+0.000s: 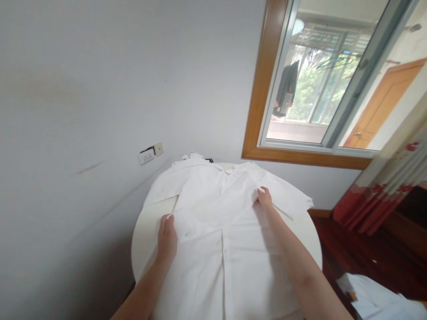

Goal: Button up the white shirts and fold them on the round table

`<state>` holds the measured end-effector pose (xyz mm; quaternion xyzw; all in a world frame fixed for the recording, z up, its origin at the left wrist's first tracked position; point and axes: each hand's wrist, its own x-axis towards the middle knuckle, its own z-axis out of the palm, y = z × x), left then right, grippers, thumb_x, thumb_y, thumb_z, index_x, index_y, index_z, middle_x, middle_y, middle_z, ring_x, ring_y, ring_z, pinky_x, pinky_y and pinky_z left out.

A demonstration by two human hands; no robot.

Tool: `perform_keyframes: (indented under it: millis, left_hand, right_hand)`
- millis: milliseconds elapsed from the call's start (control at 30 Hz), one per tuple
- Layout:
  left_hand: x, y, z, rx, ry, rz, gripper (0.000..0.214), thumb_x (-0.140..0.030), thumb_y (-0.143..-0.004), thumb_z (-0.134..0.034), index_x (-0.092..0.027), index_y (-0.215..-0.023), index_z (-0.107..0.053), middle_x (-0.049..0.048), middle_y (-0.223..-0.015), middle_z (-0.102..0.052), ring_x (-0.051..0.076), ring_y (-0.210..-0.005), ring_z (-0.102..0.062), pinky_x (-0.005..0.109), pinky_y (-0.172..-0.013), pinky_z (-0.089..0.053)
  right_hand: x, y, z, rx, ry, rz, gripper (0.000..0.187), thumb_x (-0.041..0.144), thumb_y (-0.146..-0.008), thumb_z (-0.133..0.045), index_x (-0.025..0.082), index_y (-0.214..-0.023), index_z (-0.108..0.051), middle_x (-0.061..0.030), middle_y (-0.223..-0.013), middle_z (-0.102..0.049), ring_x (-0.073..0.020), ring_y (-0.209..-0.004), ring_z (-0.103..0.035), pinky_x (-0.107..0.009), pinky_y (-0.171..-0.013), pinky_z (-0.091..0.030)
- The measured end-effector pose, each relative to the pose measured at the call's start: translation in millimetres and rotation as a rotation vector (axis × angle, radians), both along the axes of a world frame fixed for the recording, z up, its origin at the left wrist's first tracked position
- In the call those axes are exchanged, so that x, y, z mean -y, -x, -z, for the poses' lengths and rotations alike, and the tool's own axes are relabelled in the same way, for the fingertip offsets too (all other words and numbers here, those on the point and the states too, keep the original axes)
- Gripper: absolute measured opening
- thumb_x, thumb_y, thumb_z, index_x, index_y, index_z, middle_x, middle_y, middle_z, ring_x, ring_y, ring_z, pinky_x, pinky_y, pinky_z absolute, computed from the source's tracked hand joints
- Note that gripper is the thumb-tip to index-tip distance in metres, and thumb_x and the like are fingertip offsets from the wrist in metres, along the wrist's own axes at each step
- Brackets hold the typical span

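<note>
A white shirt (203, 262) lies spread over a round white table (144, 235), its button front running down the middle and its sleeves reaching out to both sides. On the shirt's left edge, my left hand (167, 238) pinches the cloth between thumb and fingers. Farther up on the right, near the sleeve, my right hand (264, 196) grips another bit of the fabric. Between the two hands the cloth is lifted into a loose diagonal fold. The lower part of the shirt runs off the bottom of the view.
Behind the table stands a pale wall with a socket (146, 156). A wood-framed window (251, 129) is at the right, beside a red and cream curtain (367, 200). White cloth or paper (376, 295) lies at the lower right, above a dark red floor (336, 242).
</note>
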<state>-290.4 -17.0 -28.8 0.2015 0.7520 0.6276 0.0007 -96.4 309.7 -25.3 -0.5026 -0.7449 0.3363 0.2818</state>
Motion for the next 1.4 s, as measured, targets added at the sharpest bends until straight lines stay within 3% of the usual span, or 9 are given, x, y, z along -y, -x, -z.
perform_keyframes:
  millis: [200,333,567,667,767,833,967,1100,1400]
  left_hand:
    - [4,3,-4.9,-0.173,0.242,-0.044,0.031,-0.052,-0.08,-0.039,-0.022,-0.075,-0.046,-0.0037,-0.058,-0.043,0.016,-0.058,-0.047,0.026,-0.059,-0.039]
    - [19,2,-6.5,-0.2,0.424,-0.048,0.037,-0.052,-0.073,-0.05,-0.021,-0.092,-0.047,-0.0042,-0.056,-0.045,0.019,-0.053,-0.051,0.028,-0.054,-0.039]
    - [44,-19,-6.3,-0.254,0.909,0.131,0.042,-0.039,-0.087,-0.036,-0.017,-0.122,-0.036,0.0071,-0.071,-0.064,0.027,-0.071,-0.065,0.031,-0.062,-0.042]
    - [46,-29,-8.7,-0.299,1.018,0.152,0.043,-0.038,-0.089,-0.033,-0.017,-0.126,-0.035,0.0105,-0.08,-0.068,0.027,-0.078,-0.066,0.032,-0.065,-0.043]
    - [46,-34,-7.2,-0.355,1.053,0.134,0.043,-0.037,-0.09,-0.03,-0.018,-0.128,-0.036,0.0105,-0.079,-0.068,0.026,-0.077,-0.066,0.031,-0.065,-0.043]
    - [47,-36,-3.7,-0.387,1.059,0.11,0.043,-0.037,-0.091,-0.028,-0.018,-0.129,-0.036,0.0092,-0.076,-0.067,0.026,-0.075,-0.066,0.031,-0.064,-0.043]
    - [52,-35,5.6,-0.435,1.012,0.075,0.045,-0.038,-0.091,-0.029,-0.02,-0.132,-0.035,0.0078,-0.08,-0.067,0.025,-0.076,-0.066,0.031,-0.064,-0.044]
    - [55,-31,13.6,-0.575,0.935,0.081,0.042,-0.035,-0.091,-0.031,-0.018,-0.127,-0.043,0.0087,-0.084,-0.065,0.023,-0.081,-0.064,0.032,-0.073,-0.044]
    - [57,-22,29.3,-0.648,0.753,0.166,0.03,-0.028,-0.088,-0.036,-0.021,-0.111,-0.054,0.0073,-0.091,-0.067,0.021,-0.087,-0.064,0.035,-0.081,-0.044]
  right_hand:
    - [-19,1,9.2,0.114,-0.054,0.2,0.038,0.026,-0.087,-0.038,0.008,-0.115,-0.057,-0.0169,-0.115,-0.062,-0.0241,-0.112,-0.055,-0.031,-0.092,-0.042]
    - [-21,0,15.3,0.186,-0.089,0.223,0.039,0.025,-0.087,-0.039,0.009,-0.118,-0.056,-0.0152,-0.115,-0.062,-0.0222,-0.11,-0.056,-0.029,-0.092,-0.042]
    - [-16,0,11.4,0.37,-0.167,0.144,0.034,0.022,-0.088,-0.039,0.011,-0.117,-0.052,-0.0169,-0.103,-0.065,-0.0228,-0.099,-0.061,-0.029,-0.078,-0.045]
    - [-11,-1,4.8,0.465,-0.203,0.107,0.03,0.019,-0.089,-0.039,0.011,-0.115,-0.053,-0.0177,-0.096,-0.064,-0.025,-0.095,-0.062,-0.033,-0.078,-0.045]
    - [-1,3,-4.0,0.528,-0.279,0.11,0.031,0.016,-0.091,-0.033,0.013,-0.115,-0.053,-0.0201,-0.105,-0.06,-0.0275,-0.102,-0.058,-0.038,-0.081,-0.044]
    - [12,10,-8.2,0.562,-0.452,0.048,0.033,0.018,-0.092,-0.033,0.014,-0.117,-0.053,-0.0218,-0.117,-0.054,-0.0299,-0.112,-0.051,-0.042,-0.087,-0.04]
    - [47,32,-1.4,0.549,-0.772,-0.408,0.041,0.04,-0.092,-0.039,0.024,-0.128,-0.05,-0.0123,-0.139,-0.042,-0.0288,-0.129,-0.033,-0.044,-0.103,-0.026]
    - [63,47,18.3,0.541,-0.666,-0.632,0.052,0.055,-0.091,-0.031,0.031,-0.137,-0.041,-0.0032,-0.148,-0.031,-0.0245,-0.137,-0.02,-0.046,-0.11,-0.014]
    - [-16,55,25.7,0.705,-0.492,-0.466,0.06,0.056,-0.092,-0.021,0.026,-0.143,-0.029,-0.0055,-0.151,-0.022,-0.0228,-0.14,-0.014,-0.047,-0.111,-0.008]
